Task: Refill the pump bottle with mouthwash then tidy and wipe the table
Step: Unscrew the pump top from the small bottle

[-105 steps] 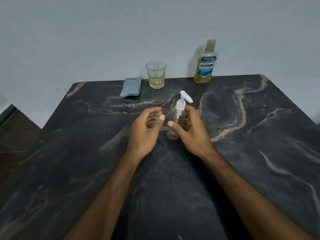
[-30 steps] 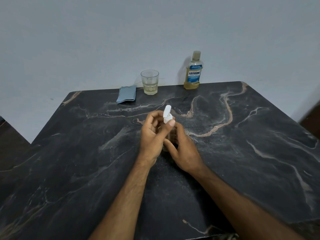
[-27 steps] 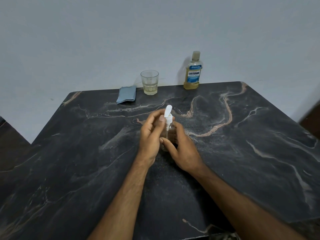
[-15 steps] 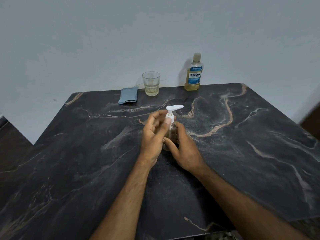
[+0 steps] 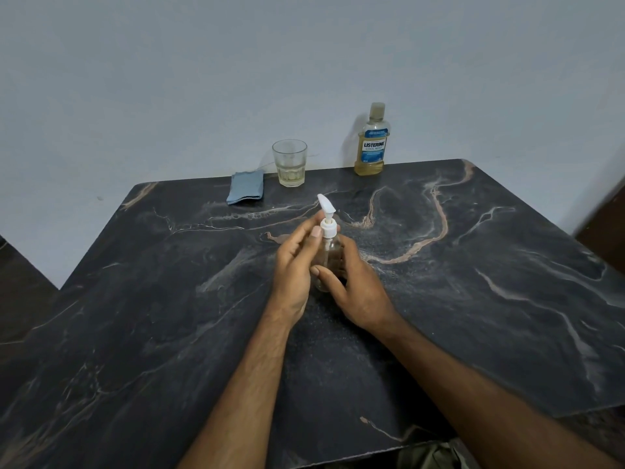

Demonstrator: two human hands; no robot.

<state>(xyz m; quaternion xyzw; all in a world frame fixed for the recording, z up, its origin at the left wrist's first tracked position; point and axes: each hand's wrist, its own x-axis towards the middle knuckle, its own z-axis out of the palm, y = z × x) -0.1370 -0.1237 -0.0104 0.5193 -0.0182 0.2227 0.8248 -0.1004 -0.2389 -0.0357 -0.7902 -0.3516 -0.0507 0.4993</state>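
Near the middle of the dark marble tabletop (image 5: pixel 473 299), the right hand (image 5: pixel 355 292) wraps the clear pump bottle (image 5: pixel 326 257) while the left hand (image 5: pixel 294 265) pinches its white pump collar (image 5: pixel 328 228) between thumb and fingers. A hard twist could tip the light bottle. Farther back stand a blue cloth (image 5: pixel 246 187), glass (image 5: pixel 290 163) and mouthwash bottle (image 5: pixel 371 143)

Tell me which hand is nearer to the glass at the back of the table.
Left. The left hand is at the pump bottle's collar, below the glass and apart from it. The right hand grips the bottle's body, lower and further right.
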